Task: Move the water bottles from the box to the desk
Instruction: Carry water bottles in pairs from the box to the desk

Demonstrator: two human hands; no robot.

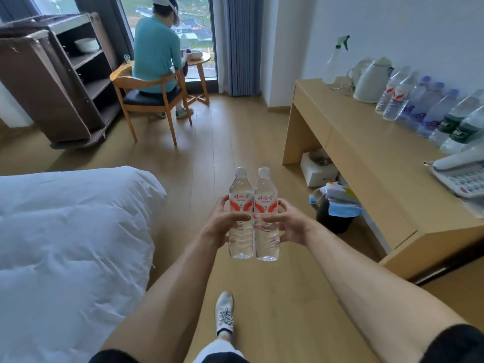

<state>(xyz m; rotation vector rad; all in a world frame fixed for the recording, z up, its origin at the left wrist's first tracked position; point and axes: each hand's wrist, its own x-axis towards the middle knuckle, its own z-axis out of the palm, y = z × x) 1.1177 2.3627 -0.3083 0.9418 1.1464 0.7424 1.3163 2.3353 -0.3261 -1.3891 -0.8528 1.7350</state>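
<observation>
Two clear water bottles with red and white labels stand upright side by side in the air in front of me. My left hand grips the left bottle around its middle. My right hand grips the right bottle the same way. The two bottles touch each other. The wooden desk runs along the right wall, and a row of several water bottles stands at its back edge. No box of bottles is in view.
On the desk stand a white kettle, a spray bottle and a phone. A bin and a white box sit under the desk. A bed lies at my left. A person sits on a chair by the window beside a brown cart.
</observation>
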